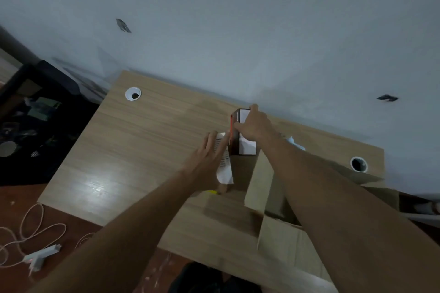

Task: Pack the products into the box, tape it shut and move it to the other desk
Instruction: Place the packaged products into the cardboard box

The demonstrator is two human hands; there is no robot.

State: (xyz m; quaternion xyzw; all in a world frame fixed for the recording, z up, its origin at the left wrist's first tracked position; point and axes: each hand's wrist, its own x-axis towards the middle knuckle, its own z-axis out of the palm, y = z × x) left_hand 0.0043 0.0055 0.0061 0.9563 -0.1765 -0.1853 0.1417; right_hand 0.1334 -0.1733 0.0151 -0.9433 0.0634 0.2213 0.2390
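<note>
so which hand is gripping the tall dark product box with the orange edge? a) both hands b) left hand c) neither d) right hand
d: the right hand wraps over the top of the product box, while the left hand lies flat and open beside it, on the printed white paper.
</note>
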